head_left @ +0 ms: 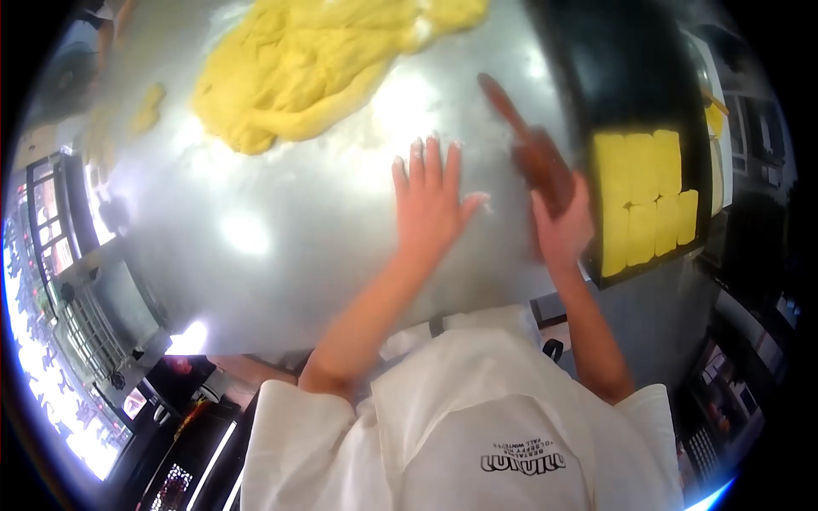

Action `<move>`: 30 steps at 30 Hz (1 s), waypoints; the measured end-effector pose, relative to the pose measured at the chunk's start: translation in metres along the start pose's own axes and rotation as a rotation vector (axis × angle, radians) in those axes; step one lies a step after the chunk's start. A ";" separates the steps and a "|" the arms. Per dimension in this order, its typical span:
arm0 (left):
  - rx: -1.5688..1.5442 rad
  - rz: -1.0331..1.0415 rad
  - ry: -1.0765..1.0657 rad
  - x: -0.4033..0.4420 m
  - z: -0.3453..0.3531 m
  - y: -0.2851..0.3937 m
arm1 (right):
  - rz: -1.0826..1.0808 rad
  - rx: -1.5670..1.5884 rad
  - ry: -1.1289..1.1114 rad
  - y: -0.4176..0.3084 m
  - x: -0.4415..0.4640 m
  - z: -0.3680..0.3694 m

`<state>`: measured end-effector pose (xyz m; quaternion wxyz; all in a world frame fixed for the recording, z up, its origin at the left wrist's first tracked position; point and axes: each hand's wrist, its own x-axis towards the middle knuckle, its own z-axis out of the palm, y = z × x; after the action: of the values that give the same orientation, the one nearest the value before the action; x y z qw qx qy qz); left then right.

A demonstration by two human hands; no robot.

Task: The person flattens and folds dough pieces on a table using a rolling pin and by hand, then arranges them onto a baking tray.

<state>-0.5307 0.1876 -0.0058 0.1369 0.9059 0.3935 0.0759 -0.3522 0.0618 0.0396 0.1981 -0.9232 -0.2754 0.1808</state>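
My left hand (429,200) lies on the shiny metal work surface (307,247), fingers spread and dusted with white at the tips. In my right hand (567,223) is a reddish-brown rolling pin (543,169), gripped at its near end and slanting up and left over the metal. Beyond my left hand spreads a large lump of yellow dough (298,72). A small scrap of dough (149,108) sits farther left. The rolling pin and right hand are slightly blurred.
At the right, a dark tray (630,81) holds several flat yellow dough pieces (637,166) in two rows. White powder marks the metal near the big dough. Window-like bright panes (51,213) and dark equipment (183,464) stand along the left.
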 end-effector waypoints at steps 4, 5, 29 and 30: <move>0.017 -0.030 -0.008 0.002 -0.007 0.005 | -0.019 0.040 -0.002 0.000 0.004 -0.002; -0.093 -0.016 0.045 -0.002 -0.002 0.001 | -0.036 0.048 0.004 0.007 0.000 -0.002; -0.026 0.039 0.443 -0.025 -0.048 -0.077 | -0.256 0.091 0.084 0.033 -0.012 0.000; -0.017 0.055 0.366 -0.029 -0.042 -0.083 | -0.268 0.094 0.090 0.036 -0.014 0.002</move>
<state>-0.6176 0.2281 0.0076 0.0686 0.8863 0.3861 0.2463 -0.3482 0.0268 0.0246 0.2758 -0.8749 -0.3784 0.1241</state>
